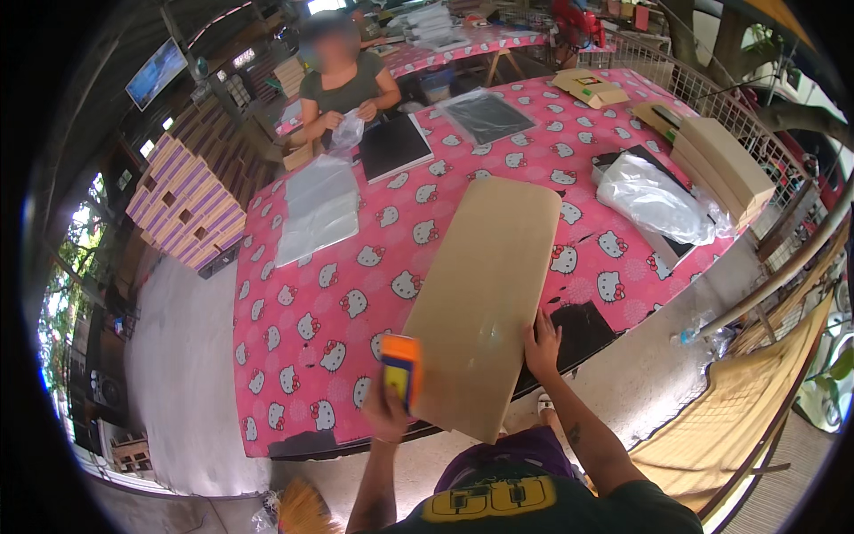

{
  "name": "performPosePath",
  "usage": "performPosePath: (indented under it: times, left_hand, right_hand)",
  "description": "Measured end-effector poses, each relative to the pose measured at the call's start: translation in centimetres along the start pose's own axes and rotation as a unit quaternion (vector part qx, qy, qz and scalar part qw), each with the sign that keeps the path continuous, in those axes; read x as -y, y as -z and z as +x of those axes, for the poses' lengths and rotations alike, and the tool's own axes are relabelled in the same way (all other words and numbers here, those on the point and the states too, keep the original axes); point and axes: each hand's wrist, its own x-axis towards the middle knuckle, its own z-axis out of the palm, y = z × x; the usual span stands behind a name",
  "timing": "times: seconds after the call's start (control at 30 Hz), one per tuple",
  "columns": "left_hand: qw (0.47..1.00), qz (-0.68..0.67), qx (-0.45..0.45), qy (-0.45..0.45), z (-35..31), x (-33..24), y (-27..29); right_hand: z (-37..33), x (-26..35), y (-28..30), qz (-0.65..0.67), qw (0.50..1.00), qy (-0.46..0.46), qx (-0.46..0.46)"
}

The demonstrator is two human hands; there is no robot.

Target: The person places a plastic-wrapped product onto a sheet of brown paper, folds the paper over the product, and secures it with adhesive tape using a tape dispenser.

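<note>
A large folded brown cardboard piece lies lengthwise on the table in front of me, its near end reaching over the front edge. My left hand is closed around an orange block-shaped object with a dark blue and yellow label. Motion blurs it, so its exact kind is unclear. It is at the cardboard's left edge, near the close end. My right hand lies at the cardboard's right edge, fingers stretched out and touching it, holding nothing.
A pink patterned cover spreads over the table. Clear plastic sheets and a black panel lie toward the far left, where another person handles plastic. Plastic-wrapped items and long cartons sit at right. Stacked boxes stand left.
</note>
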Motion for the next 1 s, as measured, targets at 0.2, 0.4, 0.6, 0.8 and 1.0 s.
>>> performPosePath:
  times: [0.2,0.4,0.6,0.8,1.0]
  left_hand:
    - [0.951,0.22,-0.166,0.141,2.7,6.5,4.9]
    - [0.842,0.505,-0.082,0.173,3.0,12.7,3.9]
    - [0.972,0.201,0.013,0.123,10.7,9.7,-3.4]
    - [0.952,0.069,0.213,0.208,11.6,7.4,-9.2]
    - [0.949,0.097,0.192,0.23,7.1,6.0,-9.4]
  right_hand:
    - [-3.0,1.7,-1.5,0.064,0.997,-0.04,0.022]
    - [-3.0,1.6,-0.8,0.041,0.998,-0.027,0.038]
    - [-2.7,0.5,-1.5,0.021,1.0,-0.007,0.017]
    - [-2.2,1.2,-0.4,0.01,1.0,0.0,0.025]
    - [0.8,-0.1,3.2,0.006,0.994,-0.033,0.108]
